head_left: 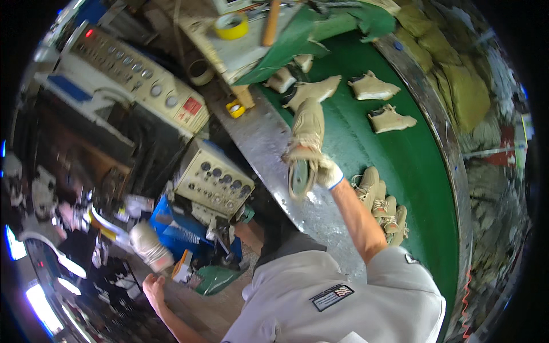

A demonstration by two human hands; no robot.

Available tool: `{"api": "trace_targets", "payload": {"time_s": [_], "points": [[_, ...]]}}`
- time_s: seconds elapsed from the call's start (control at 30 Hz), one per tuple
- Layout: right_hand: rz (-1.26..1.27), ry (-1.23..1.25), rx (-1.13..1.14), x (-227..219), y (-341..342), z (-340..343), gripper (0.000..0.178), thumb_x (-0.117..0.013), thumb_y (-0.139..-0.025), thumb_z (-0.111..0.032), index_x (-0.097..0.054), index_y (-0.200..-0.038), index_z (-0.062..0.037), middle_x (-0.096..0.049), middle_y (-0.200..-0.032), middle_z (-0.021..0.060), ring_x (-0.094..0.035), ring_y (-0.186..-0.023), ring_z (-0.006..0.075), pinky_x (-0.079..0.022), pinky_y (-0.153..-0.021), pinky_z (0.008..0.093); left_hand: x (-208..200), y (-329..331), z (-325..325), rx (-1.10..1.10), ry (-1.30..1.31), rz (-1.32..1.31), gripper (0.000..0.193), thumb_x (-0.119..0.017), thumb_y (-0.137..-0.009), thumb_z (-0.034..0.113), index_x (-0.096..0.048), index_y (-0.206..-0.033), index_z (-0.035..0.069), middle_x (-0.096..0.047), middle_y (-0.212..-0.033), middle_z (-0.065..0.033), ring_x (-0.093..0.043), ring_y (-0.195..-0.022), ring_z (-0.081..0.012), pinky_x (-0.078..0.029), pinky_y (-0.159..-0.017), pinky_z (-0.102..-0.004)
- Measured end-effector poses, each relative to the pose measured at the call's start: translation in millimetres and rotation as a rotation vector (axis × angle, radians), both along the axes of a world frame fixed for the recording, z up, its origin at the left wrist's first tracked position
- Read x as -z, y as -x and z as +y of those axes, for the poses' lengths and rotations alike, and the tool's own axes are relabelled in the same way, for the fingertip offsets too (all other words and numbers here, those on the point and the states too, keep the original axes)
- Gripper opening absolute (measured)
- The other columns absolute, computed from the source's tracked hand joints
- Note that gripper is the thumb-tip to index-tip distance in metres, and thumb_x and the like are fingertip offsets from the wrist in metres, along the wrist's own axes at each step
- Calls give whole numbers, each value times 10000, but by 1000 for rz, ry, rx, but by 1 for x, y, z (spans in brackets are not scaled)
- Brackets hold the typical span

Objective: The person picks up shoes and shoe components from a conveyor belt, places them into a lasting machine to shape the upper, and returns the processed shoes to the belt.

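My right hand (328, 172), in a white glove, is closed on the collar end of a beige shoe (307, 130). The shoe hangs above the metal edge of the bench, toe pointing away and its greyish-green inside facing me. At the lower left is my bare left hand (153, 284), its fingers partly bent and blurred. Just beyond those fingers stands a second beige shoe (150, 244), toe up; whether the hand touches it cannot be made out. Several finished-looking beige shoes with laces (384, 206) stand in a row right of my right forearm.
More beige shoes (373, 87) sit on the green conveyor belt (423, 166). A side table (251, 54) carries yellow tape (231, 26) and a wooden handle (271, 23). Control boxes with dials (214, 182) and a blue machine part (177, 228) stand left. Sacks (452, 80) line the right.
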State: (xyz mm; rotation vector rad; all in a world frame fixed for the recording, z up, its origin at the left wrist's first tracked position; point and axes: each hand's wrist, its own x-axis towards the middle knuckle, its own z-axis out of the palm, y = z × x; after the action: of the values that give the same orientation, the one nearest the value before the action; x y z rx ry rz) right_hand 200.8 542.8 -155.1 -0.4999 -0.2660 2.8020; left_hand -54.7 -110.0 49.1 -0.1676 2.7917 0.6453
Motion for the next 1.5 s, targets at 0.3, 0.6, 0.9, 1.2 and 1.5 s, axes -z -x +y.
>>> {"api": "trace_targets", "payload": {"time_s": [0.3,0.6,0.9,1.2,1.5], "points": [[117,162,-361,3,159,-213,394,-607,-1004,-261,-596,-1280,20,-684,-1137,183,-670,-1041,276,-567,-900,405,-39,19,184,-61,-940,-171,523,-715,-938,232,-581,-1352,-59,-700,-1172,-148,-705,-973,-204,-552,-874,-330],[-71,-421,-586,-193,248,-332,480,-614,-975,-181,-526,-1394,39,-630,-1284,116,-619,-1131,189,-494,-978,328,10,72,95,-189,-1170,-208,375,-741,-872,94,-663,-1229,8,-727,-1002,-53,-706,-805,-145,-599,-736,-300],[49,-565,-492,-187,314,-379,513,-597,-1005,-203,-481,-1447,30,-602,-1351,116,-616,-1180,190,-500,-1005,326,-1,107,70,-409,-1259,157,543,-696,-796,-105,-562,-1322,-94,-720,-1114,-190,-726,-905,-211,-610,-758,-298],[12,-359,-355,-167,352,-418,437,-639,-983,-164,-560,-1372,19,-665,-1225,111,-657,-1074,182,-533,-945,318,24,124,67,-489,-1347,221,516,-732,-846,-19,-559,-1326,-99,-719,-1096,-152,-699,-934,-180,-554,-811,-259],[-191,-414,-283,-141,353,-431,342,-674,-979,-188,-655,-1227,47,-703,-1099,121,-678,-964,193,-553,-863,324,77,100,75,-370,-1567,-94,404,-597,-1023,305,-654,-1179,-63,-716,-1041,-125,-710,-864,-177,-581,-784,-321]]}}
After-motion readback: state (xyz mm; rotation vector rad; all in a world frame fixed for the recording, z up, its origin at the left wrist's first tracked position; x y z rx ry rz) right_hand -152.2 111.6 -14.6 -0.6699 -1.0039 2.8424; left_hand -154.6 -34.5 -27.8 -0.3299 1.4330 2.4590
